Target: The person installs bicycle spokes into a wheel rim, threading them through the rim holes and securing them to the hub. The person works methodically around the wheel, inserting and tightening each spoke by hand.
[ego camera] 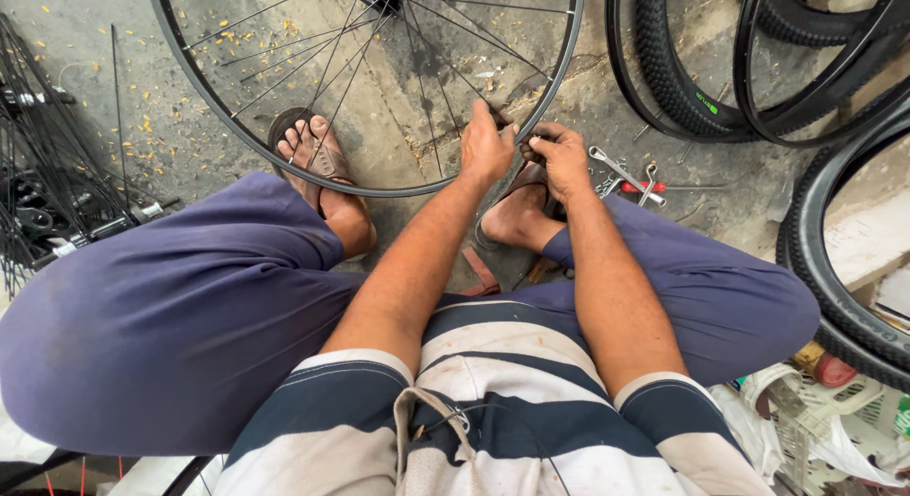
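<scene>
A black spoked bicycle wheel rim (218, 107) stands upright on the concrete floor between my feet. My left hand (485, 145) pinches the rim's lower right edge where a spoke meets it. My right hand (559, 155) is closed right beside it, fingers curled at the same spot on the rim; what it grips is hidden by the fingers. Both feet wear brown sandals, the left foot (313, 150) behind the rim.
Wrenches and a red-handled tool (630, 178) lie on the floor to the right of my hands. Black tyres (682, 88) lean at the top right and right edge. Another spoked wheel with hubs (57, 174) lies at the left. A white basket (815, 411) sits bottom right.
</scene>
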A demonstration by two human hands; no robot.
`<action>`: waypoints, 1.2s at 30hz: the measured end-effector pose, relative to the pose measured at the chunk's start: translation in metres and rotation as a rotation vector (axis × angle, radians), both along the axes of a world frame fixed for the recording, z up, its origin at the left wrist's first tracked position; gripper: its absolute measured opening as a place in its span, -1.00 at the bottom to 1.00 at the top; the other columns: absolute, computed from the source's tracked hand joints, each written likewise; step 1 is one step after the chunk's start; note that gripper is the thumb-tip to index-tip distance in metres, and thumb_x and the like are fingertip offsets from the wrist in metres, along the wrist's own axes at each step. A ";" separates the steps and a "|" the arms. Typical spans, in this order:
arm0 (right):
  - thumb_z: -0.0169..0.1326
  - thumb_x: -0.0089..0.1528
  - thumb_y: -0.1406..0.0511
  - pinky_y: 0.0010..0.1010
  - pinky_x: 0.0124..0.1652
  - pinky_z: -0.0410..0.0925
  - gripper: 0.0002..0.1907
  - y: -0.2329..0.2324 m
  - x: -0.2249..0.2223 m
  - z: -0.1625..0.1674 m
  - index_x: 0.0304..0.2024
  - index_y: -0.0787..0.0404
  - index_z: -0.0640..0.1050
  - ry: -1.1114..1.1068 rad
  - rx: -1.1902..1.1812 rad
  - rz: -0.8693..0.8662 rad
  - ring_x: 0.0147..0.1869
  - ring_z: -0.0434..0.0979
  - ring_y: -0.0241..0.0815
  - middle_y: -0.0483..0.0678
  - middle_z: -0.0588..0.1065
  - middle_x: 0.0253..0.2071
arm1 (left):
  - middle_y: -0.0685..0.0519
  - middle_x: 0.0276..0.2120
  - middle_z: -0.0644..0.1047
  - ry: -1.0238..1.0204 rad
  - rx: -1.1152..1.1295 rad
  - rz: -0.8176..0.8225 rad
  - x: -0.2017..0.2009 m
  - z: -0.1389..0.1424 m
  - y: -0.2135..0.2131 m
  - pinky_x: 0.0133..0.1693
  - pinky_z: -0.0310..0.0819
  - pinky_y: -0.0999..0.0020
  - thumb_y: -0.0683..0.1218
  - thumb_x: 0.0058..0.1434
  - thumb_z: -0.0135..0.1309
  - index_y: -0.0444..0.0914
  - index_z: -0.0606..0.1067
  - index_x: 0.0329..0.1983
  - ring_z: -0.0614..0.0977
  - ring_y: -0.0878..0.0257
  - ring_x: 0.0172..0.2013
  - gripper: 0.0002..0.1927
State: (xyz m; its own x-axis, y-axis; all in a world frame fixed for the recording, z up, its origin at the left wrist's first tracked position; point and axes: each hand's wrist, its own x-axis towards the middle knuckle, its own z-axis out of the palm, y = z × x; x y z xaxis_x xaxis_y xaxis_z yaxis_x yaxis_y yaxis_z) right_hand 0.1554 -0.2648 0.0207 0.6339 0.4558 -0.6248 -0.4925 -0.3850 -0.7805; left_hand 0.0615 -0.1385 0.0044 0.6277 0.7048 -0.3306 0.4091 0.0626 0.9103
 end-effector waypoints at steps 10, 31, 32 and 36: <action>0.22 0.25 0.46 -0.51 -0.34 0.46 -0.86 -0.001 -0.002 0.004 -0.13 0.36 0.58 0.000 -0.117 -0.013 -0.35 0.61 -0.27 -0.04 0.61 -0.33 | -0.29 -0.34 0.58 0.277 -0.002 -0.056 0.004 0.013 0.010 -0.19 0.44 -0.16 0.05 0.29 0.15 -0.32 0.37 -0.16 0.61 -0.33 -0.26 -0.65; 0.24 0.30 0.37 -0.59 -0.42 0.33 -0.90 0.002 -0.010 -0.009 -0.19 0.29 0.60 0.098 -0.072 -0.002 -0.42 0.48 -0.39 -0.16 0.54 -0.41 | -0.08 -0.19 0.57 0.089 0.476 -0.787 0.005 -0.001 0.050 0.24 -0.14 -0.22 0.01 0.17 0.11 -0.14 0.66 -0.26 0.42 -0.05 0.09 -0.80; 0.25 0.31 0.35 -0.59 -0.43 0.32 -0.88 0.002 -0.010 -0.009 -0.20 0.30 0.60 0.098 -0.079 -0.005 -0.43 0.47 -0.38 -0.16 0.54 -0.42 | -0.09 -0.18 0.56 0.096 0.492 -0.798 0.006 -0.001 0.050 0.24 -0.14 -0.23 0.01 0.17 0.11 -0.14 0.66 -0.25 0.41 -0.06 0.10 -0.79; 0.25 0.25 0.37 -0.58 -0.43 0.36 -0.88 0.000 -0.011 -0.011 -0.21 0.31 0.60 0.051 -0.124 0.036 -0.43 0.50 -0.39 -0.16 0.55 -0.43 | -0.08 -0.14 0.55 0.114 0.408 -0.815 0.006 -0.003 0.049 0.30 -0.20 -0.23 -0.03 0.17 0.08 -0.12 0.67 -0.23 0.40 -0.06 0.13 -0.80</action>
